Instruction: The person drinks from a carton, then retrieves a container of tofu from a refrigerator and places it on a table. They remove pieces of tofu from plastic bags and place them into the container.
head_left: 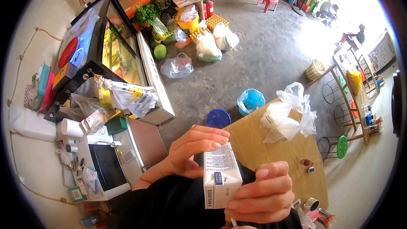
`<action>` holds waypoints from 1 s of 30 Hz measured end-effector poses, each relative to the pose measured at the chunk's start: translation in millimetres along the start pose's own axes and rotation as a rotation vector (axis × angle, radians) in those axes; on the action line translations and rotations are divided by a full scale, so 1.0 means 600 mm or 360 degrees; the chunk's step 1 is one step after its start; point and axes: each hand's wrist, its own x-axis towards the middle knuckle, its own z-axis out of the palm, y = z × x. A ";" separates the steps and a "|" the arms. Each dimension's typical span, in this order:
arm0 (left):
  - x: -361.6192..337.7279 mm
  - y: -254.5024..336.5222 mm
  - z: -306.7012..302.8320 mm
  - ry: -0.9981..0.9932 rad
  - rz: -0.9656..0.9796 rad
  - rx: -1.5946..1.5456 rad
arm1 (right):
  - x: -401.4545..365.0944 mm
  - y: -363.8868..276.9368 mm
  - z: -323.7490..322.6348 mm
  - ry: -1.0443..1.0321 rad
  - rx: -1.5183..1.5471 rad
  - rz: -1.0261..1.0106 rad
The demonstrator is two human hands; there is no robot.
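A small white carton (221,174) with fine dark print and a blue label is held up close to the camera, tilted, between my two hands. My left hand (193,150) grips its upper left side, fingers along the top edge. Wrapped round the lower right side is my right hand (265,193). A thin pale strip (233,222) shows below the right hand; what it belongs to is hidden. Behind the carton is a wooden table (250,148).
White plastic bags (280,123) lie on the table. Beyond it are a blue bin (250,101) and a blue stool (218,119). A glass display cabinet (123,59) and a counter screen (106,166) stand left. People (357,36) sit near the bright doorway.
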 end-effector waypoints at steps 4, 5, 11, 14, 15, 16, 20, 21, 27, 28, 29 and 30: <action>0.007 0.001 -0.007 -0.0083 0.0000 0.0016 | 0.000 -0.013 0.012 0.0077 -0.0002 0.0098; 0.007 0.001 -0.008 -0.0082 0.0000 0.0016 | -0.008 -0.010 0.013 0.0076 -0.0002 0.0099; 0.006 0.000 -0.007 -0.0088 0.0006 0.0037 | -0.029 0.000 0.016 0.0051 -0.0167 -0.0025; 0.007 0.001 -0.007 -0.0085 0.0003 0.0026 | -0.021 -0.009 0.014 0.0043 -0.0178 0.0053; 0.008 0.001 -0.008 -0.0091 0.0004 0.0026 | -0.009 -0.013 0.012 0.0064 -0.0098 0.0068; 0.008 0.002 -0.008 -0.0097 0.0004 0.0026 | 0.000 -0.013 0.011 0.0086 -0.0018 0.0084; 0.008 0.003 -0.007 -0.0089 -0.0013 0.0016 | -0.029 0.029 0.010 -0.0015 -0.0031 -0.0247; 0.008 0.003 -0.007 -0.0088 -0.0013 0.0022 | -0.040 0.031 0.014 -0.0041 -0.0032 -0.0271; 0.004 -0.001 -0.002 -0.0039 0.0014 -0.0004 | -0.030 -0.003 0.018 0.0096 -0.0160 -0.0002; 0.004 -0.002 -0.001 -0.0031 0.0036 0.0005 | -0.031 -0.001 0.015 0.0066 -0.0158 -0.0033; 0.002 -0.004 0.001 -0.0030 0.0038 0.0006 | -0.023 0.001 0.009 0.0066 -0.0158 -0.0036; -0.001 -0.004 0.004 0.0003 0.0020 -0.0025 | -0.008 0.004 0.000 -0.0006 -0.0085 -0.0081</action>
